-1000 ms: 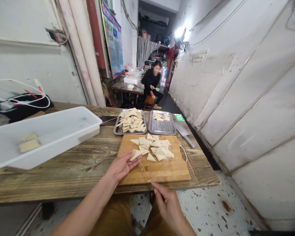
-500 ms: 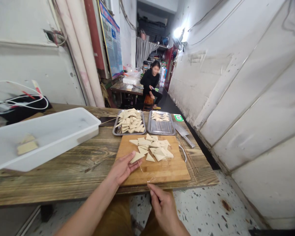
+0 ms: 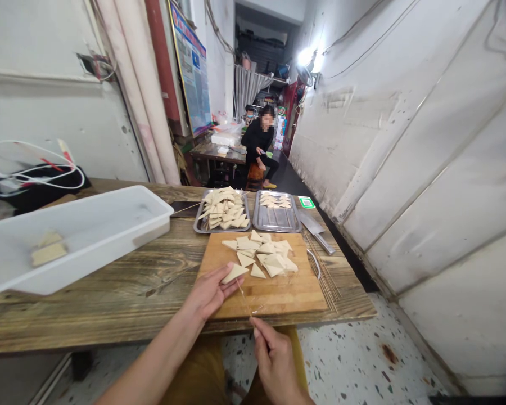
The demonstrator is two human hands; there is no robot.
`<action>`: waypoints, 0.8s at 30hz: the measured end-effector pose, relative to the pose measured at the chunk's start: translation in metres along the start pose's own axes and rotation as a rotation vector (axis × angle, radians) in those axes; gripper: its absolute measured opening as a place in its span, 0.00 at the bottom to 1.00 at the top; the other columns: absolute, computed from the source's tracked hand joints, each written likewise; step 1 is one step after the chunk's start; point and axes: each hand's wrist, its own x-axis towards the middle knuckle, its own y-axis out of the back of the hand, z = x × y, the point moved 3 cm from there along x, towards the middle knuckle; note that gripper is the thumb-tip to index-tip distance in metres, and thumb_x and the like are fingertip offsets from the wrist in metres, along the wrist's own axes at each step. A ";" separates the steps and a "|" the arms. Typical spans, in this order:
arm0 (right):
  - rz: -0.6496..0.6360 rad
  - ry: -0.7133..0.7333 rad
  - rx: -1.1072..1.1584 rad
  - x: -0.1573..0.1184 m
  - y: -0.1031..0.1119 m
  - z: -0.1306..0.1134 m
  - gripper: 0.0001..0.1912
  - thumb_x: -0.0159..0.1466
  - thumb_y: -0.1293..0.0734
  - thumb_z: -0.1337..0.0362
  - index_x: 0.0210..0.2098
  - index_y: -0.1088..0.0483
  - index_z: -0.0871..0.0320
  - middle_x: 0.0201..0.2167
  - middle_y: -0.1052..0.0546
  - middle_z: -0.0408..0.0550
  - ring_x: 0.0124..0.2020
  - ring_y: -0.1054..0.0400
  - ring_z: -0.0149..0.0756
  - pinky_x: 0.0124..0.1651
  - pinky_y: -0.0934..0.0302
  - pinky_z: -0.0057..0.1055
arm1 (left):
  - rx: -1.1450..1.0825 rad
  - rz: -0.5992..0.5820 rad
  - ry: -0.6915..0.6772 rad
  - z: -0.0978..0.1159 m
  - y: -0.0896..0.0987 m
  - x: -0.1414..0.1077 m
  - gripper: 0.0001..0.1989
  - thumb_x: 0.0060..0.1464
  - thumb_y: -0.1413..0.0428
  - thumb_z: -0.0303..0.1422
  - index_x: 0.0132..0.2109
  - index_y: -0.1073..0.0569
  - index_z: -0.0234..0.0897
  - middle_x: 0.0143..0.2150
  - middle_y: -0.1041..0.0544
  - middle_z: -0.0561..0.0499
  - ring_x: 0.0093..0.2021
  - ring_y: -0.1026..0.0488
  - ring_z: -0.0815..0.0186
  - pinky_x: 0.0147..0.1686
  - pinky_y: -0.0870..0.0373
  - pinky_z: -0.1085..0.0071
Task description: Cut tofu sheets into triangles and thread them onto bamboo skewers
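My left hand [image 3: 211,289] holds a pale triangular piece [image 3: 235,273] between thumb and fingers over the left part of the wooden board [image 3: 278,298]. My right hand [image 3: 275,351] is closed in a pinch on the near end of a thin skewer [image 3: 244,298], just below the board's front edge. The skewer's far end meets the held triangle. Loose pale triangles [image 3: 274,262] lie in a pile on the board. Behind it, one metal tray [image 3: 200,227] bears a heap of triangles and another metal tray [image 3: 283,227] holds skewered ones.
A white plastic tub [image 3: 105,247] with a few pale pieces stands at the left. Right of the board lie several bare skewers [image 3: 326,281] and a cleaver [image 3: 312,223]. A seated person [image 3: 258,138] is in the background, beside a farther table [image 3: 206,149].
My right hand has shifted slightly left and down with the skewer. The triangle in my left hand now shows its broad face more.
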 end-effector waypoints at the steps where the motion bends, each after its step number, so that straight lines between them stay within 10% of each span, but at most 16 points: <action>1: 0.002 0.000 -0.002 0.000 0.000 0.000 0.16 0.66 0.44 0.64 0.47 0.28 0.57 0.40 0.22 0.52 0.42 0.27 0.39 0.45 0.34 0.30 | 0.000 -0.003 -0.001 -0.001 0.000 0.000 0.04 0.50 0.45 0.22 0.35 0.28 0.25 0.36 0.22 0.39 0.35 0.23 0.59 0.38 0.24 0.63; 20: 0.102 0.050 -0.071 0.022 0.008 -0.005 0.14 0.65 0.44 0.67 0.44 0.28 0.60 0.37 0.21 0.53 0.37 0.26 0.37 0.40 0.33 0.27 | 0.137 -0.182 0.089 -0.042 -0.018 -0.025 0.05 0.50 0.43 0.27 0.35 0.26 0.29 0.37 0.22 0.42 0.34 0.24 0.65 0.39 0.26 0.68; 24: 0.152 0.033 -0.093 0.022 0.018 0.007 0.14 0.65 0.43 0.66 0.42 0.28 0.60 0.35 0.21 0.51 0.34 0.26 0.36 0.37 0.33 0.26 | 0.452 -0.154 -0.151 -0.031 -0.016 -0.016 0.14 0.51 0.45 0.38 0.41 0.26 0.31 0.39 0.22 0.43 0.36 0.25 0.62 0.41 0.29 0.64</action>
